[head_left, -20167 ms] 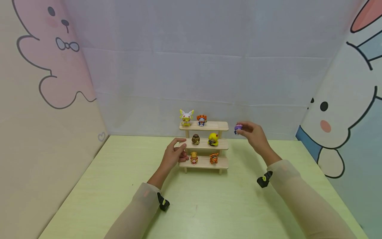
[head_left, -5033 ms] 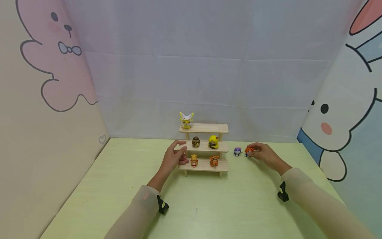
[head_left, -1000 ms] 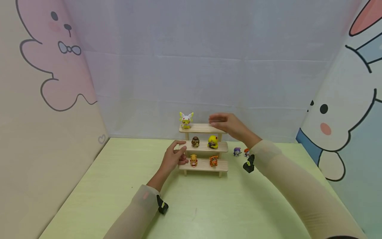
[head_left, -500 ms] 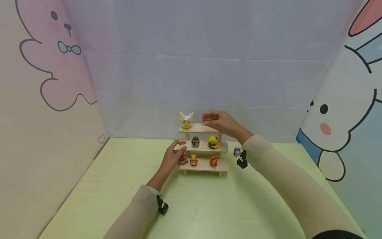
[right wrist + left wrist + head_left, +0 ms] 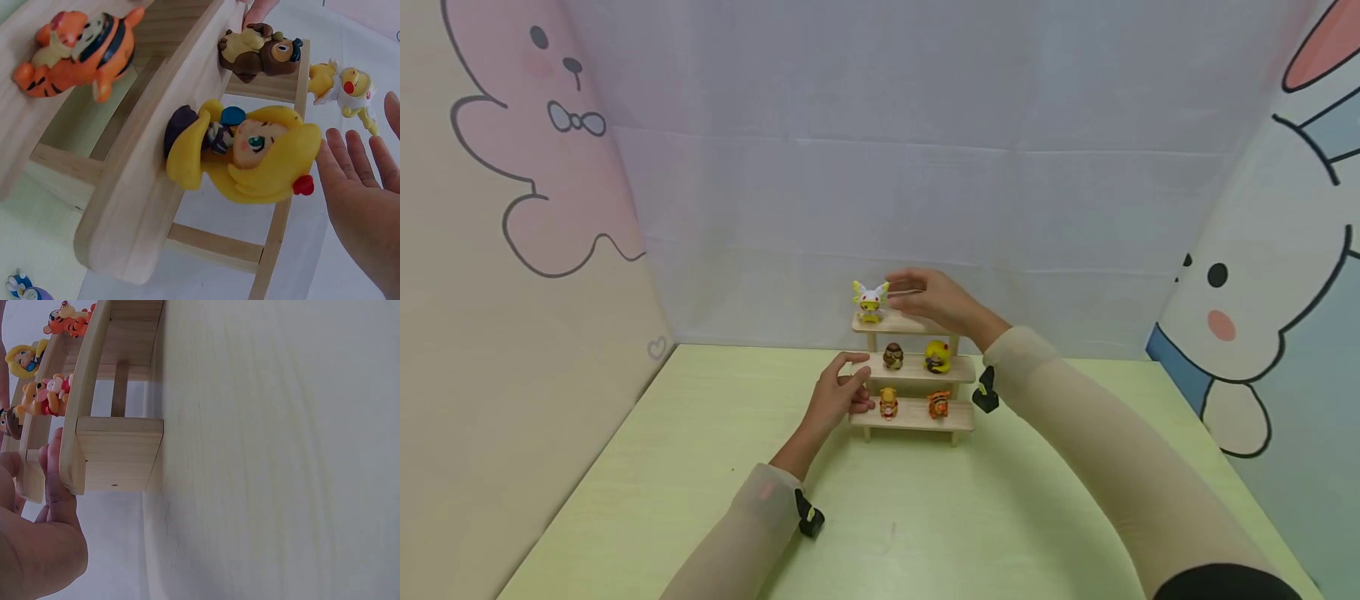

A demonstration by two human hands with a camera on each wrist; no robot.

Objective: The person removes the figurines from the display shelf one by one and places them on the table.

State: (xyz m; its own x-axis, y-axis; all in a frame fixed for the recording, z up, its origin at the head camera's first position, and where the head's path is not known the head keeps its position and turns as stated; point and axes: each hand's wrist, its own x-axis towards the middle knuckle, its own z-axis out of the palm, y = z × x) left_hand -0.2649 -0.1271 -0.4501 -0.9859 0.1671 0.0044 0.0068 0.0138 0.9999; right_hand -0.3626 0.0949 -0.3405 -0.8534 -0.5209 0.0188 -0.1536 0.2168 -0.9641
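Observation:
A three-tier wooden display shelf (image 5: 917,417) stands against the back. My left hand (image 5: 835,393) holds its left end, thumb and index finger at the middle board, other fingers at the lower board (image 5: 74,440). My right hand (image 5: 942,302) is over the top board, fingers extended and thumb apart, fingertips close beside a white-and-yellow long-eared figurine (image 5: 870,303); the right wrist view shows a gap between the fingers (image 5: 356,153) and the figurine. The middle board carries an owl figurine (image 5: 892,357) and a yellow-haired girl figurine (image 5: 937,357). Below are a bear figurine (image 5: 888,404) and a tiger figurine (image 5: 938,405).
A purple-and-blue figurine (image 5: 31,290) lies at the lower left corner of the right wrist view, on the pale table (image 5: 880,517). In the head view the right sleeve (image 5: 1105,425) covers that spot. A white cloth backdrop (image 5: 820,183) hangs right behind the shelf.
Earlier my right hand set the purple figurine, then the orange-maned one from the top board, on the table at right. In the last second it slid left to the white-and-yellow figurine. Left hand stayed.

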